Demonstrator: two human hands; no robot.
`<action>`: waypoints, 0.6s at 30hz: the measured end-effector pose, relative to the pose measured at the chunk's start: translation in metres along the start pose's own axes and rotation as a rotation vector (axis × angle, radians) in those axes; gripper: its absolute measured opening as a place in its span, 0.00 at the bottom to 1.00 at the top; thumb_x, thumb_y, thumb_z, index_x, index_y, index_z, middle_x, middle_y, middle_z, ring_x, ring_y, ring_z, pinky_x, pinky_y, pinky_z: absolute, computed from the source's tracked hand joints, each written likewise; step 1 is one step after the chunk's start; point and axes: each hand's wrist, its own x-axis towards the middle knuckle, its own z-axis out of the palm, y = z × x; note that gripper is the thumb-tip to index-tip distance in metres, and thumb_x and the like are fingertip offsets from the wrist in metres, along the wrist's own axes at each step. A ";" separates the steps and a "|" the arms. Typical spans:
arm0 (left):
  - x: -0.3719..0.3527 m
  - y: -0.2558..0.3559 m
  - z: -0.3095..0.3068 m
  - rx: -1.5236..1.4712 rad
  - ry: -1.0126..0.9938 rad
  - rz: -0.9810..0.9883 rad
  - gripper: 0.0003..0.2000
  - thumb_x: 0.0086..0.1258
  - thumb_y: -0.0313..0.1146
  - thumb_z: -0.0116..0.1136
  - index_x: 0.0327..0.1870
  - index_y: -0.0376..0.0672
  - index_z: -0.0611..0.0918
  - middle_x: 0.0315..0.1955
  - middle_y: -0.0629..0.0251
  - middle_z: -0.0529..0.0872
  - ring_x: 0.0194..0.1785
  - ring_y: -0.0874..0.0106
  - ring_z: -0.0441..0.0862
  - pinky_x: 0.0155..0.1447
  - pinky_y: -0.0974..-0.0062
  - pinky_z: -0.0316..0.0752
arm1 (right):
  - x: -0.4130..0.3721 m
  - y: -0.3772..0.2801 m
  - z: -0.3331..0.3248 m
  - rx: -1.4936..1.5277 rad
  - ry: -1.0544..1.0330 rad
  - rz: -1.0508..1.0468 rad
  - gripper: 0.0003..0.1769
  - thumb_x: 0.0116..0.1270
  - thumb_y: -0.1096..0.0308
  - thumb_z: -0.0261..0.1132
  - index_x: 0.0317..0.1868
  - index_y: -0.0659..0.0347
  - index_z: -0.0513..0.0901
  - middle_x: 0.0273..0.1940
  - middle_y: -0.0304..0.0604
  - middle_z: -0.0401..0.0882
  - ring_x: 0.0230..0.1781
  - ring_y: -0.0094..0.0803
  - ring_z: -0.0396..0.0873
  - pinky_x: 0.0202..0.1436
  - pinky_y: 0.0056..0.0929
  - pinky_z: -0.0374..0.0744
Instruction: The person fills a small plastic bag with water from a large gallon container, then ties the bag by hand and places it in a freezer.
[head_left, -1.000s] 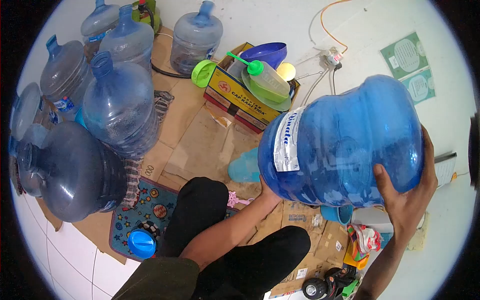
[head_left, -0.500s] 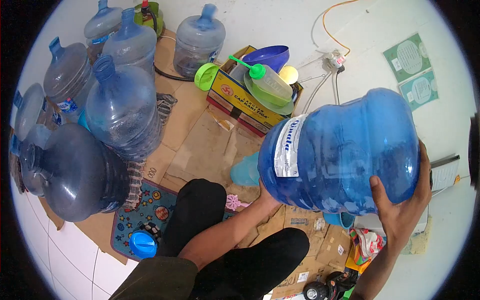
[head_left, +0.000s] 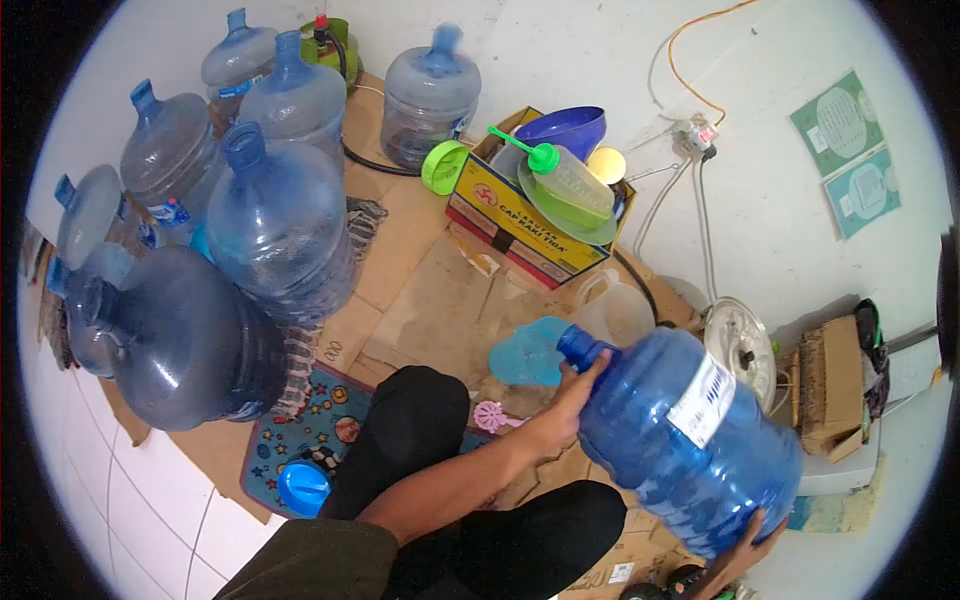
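Note:
A large blue water jug with a white label hangs tilted over my lap, its neck toward the upper left and its base toward the lower right. My left hand is wrapped round the jug's neck. Against the base end, my right hand supports the jug, its fingers spread on the plastic. Just beyond the neck lie a light-blue plastic item and a translucent pitcher. A pink flower-shaped brush head shows near my left wrist.
Several water jugs stand along the left, with another jug by the wall. A yellow carton holds a funnel and bottle. A round metal lid and a brown box are at right. A blue lid rests on the mat.
The jug has swung down and turned, so its neck now shows at the upper left. My right hand has lowered with its base; my left hand now grips the neck.

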 end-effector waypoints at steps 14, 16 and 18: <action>-0.105 0.152 0.254 1.129 -0.339 1.130 0.27 0.47 0.54 0.69 0.32 0.35 0.78 0.29 0.46 0.83 0.37 0.51 0.82 0.45 0.56 0.76 | -0.012 -0.041 0.126 1.004 -0.068 0.307 0.38 0.70 0.46 0.54 0.69 0.67 0.60 0.66 0.56 0.62 0.65 0.45 0.63 0.68 0.41 0.61; -0.149 0.206 0.304 1.328 -0.200 1.331 0.26 0.42 0.55 0.69 0.25 0.36 0.81 0.29 0.45 0.84 0.35 0.51 0.84 0.43 0.58 0.78 | -0.067 -0.068 0.119 1.148 -0.060 0.332 0.38 0.70 0.46 0.54 0.69 0.66 0.59 0.66 0.56 0.62 0.65 0.45 0.63 0.68 0.41 0.61; -0.193 0.243 0.338 1.385 -0.260 1.491 0.29 0.51 0.57 0.62 0.29 0.30 0.81 0.29 0.44 0.84 0.32 0.56 0.85 0.39 0.64 0.81 | -0.063 -0.085 0.132 1.360 -0.154 0.446 0.38 0.71 0.44 0.50 0.70 0.64 0.56 0.67 0.55 0.61 0.66 0.45 0.61 0.69 0.42 0.60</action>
